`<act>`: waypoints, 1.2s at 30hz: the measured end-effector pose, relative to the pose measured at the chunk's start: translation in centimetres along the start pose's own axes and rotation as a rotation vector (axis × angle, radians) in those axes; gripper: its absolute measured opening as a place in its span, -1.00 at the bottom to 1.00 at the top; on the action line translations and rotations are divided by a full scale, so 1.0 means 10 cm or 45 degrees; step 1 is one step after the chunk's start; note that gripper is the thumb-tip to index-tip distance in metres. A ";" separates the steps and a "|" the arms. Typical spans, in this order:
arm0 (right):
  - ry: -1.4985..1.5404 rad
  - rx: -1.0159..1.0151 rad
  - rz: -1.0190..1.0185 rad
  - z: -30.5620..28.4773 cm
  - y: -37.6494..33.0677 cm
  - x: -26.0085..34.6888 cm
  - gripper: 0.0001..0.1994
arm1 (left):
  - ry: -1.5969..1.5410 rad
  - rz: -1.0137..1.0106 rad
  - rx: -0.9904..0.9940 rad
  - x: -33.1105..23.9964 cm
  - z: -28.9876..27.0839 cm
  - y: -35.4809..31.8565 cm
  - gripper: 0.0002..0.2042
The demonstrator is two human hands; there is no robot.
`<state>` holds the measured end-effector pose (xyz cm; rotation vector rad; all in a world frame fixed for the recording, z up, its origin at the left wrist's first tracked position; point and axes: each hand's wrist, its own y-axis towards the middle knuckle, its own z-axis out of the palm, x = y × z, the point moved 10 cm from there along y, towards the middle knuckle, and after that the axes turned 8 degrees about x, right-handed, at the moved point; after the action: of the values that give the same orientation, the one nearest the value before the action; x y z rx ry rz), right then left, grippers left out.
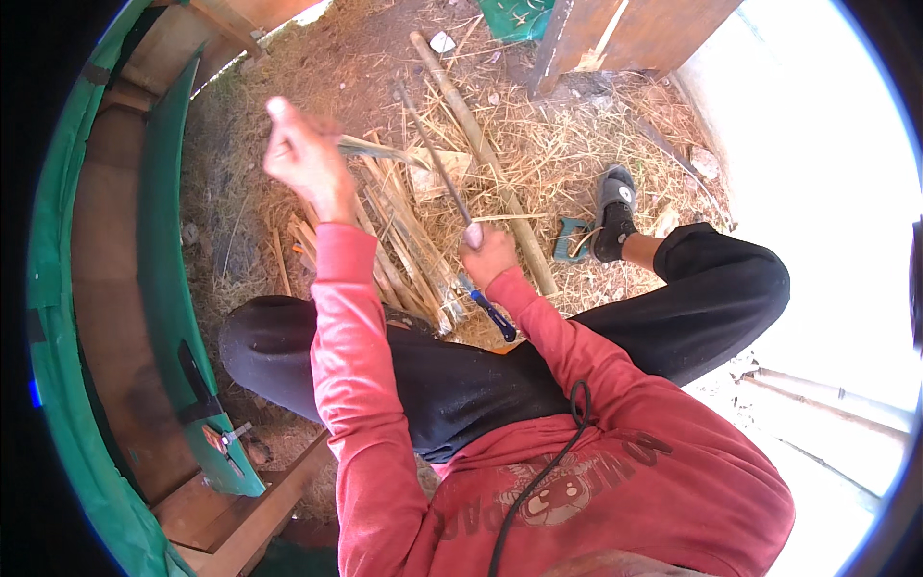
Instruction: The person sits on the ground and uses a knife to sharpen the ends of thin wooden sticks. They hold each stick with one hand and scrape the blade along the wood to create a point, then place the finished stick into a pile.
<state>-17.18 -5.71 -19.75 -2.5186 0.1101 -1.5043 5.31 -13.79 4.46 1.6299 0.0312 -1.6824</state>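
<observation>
My left hand (308,159) is raised on the left, its fingers closed around a pale strip that looks like split bamboo (380,149). The strip reaches right toward a long, thin, dark blade (437,159). My right hand (490,252), lower and nearer to me, grips that knife-like tool, its blade pointing up and left; the handle is hidden in my fist. Below both hands lies a bundle of split strips (399,245). A blue-handled tool (492,313) is close below my right hand, by my leg; I cannot tell its kind.
A long round pole (481,144) lies across the straw-strewn ground (577,125). Near my foot (615,207) is a teal tool-like piece (571,239). Green sheeting and a wooden frame (288,490) stand at left, with a clamp-like tool (226,438). A wooden panel (639,38) stands at the back.
</observation>
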 end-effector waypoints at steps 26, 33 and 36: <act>-0.284 0.060 0.006 0.40 0.05 -0.18 -0.71 | -0.286 -0.081 -0.039 0.30 -0.45 0.12 -0.49; -0.146 -0.080 -0.056 0.31 -0.07 0.17 -0.67 | -0.113 -0.046 -0.054 0.18 -0.48 0.01 -0.49; -0.757 0.218 -0.184 0.58 0.17 -0.55 -0.66 | -0.216 -0.114 -0.008 0.29 -0.41 0.10 -0.48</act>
<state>-14.66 -5.65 -27.48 -2.7485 -0.2830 -0.7067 9.65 -13.83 1.78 1.4953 0.0261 -1.8814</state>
